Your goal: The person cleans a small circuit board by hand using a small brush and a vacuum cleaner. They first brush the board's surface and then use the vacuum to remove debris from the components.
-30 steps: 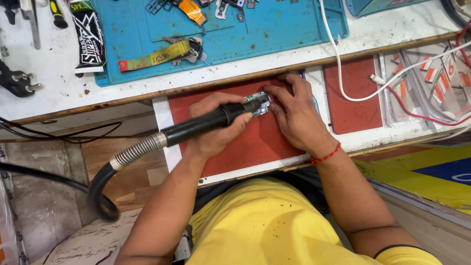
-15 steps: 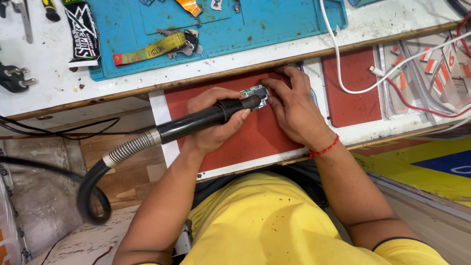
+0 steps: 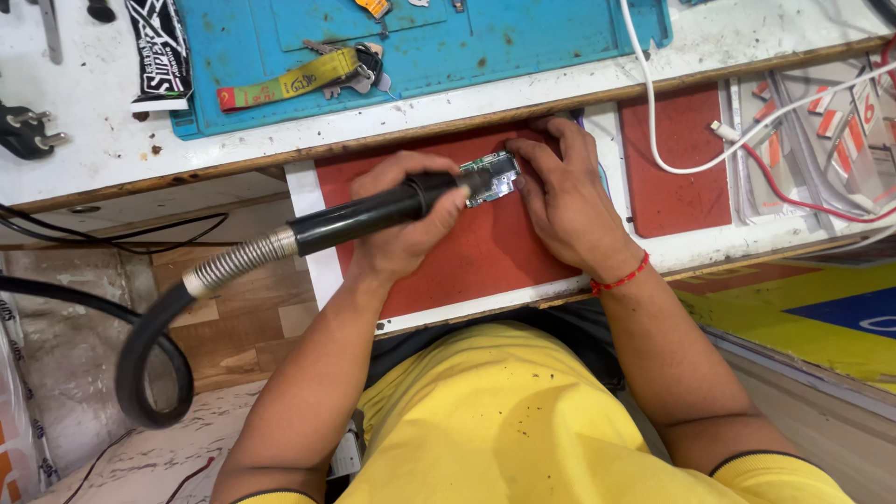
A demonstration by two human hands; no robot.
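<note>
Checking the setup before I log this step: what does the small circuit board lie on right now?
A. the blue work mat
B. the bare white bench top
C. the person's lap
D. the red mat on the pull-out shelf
D: the circuit board rests on the red mat, pinned by the right hand, while the left hand aims the black hot-air handpiece at it.

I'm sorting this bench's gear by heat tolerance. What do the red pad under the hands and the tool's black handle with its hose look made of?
The red pad looks like matte rubber or silicone: flat, dull, no glare. The black handle, in the left hand, seems glossy hard plastic, going by the highlight along it. The hose starts as a ribbed, shiny metal-looking coil, then turns to smooth black rubber or plastic.
</note>
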